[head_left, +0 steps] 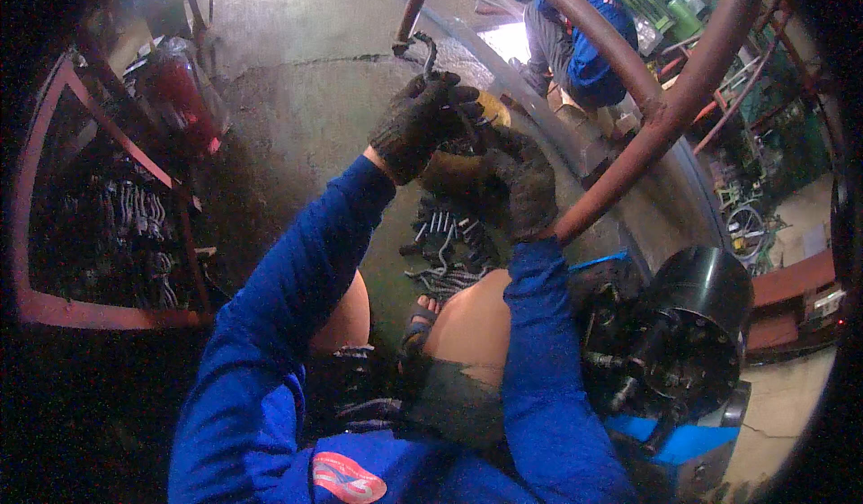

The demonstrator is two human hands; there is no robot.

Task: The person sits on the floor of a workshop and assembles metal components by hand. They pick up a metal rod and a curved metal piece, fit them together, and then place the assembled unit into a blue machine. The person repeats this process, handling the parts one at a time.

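Fabric of matte blue, softly creased, covers both sleeves (pixel 297 261) and the chest, where a flat oval red badge (pixel 349 477) sits. Beyond the bare knees, a dark strapped sandal (pixel 415 329) leaves the toes showing. Just past it, on the floor (pixel 297 27), lies a loose heap of metal rods (pixel 445 257), slim and grey, some straight, others wavy. Off to the right, a smooth, glossy black cylinder (pixel 697 279) shows its hollow round mouth near a flat bright-blue strip (pixel 692 446). Both hands wear dark, coarse knit gloves. The right grip (pixel 521 176) has bent fingers beside a dull brown rounded body (pixel 454 171) and a smooth yellow curved piece (pixel 493 108); whether it holds anything cannot be told. The left grip (pixel 413 124) is curled, seemingly around the lower end of a bent rod (pixel 430 53), whose hooked grey length rises above the knuckles. At left, an angular red-brown frame (pixel 112 315) surrounds a row of wavy metal pieces (pixel 135 207). Round, rust-brown tubing (pixel 647 153) slants across the right, its joint thickened. Farther off, a long, straight-edged grey beam (pixel 503 68) passes a crouching co-worker (pixel 598 36) in a blue jacket.
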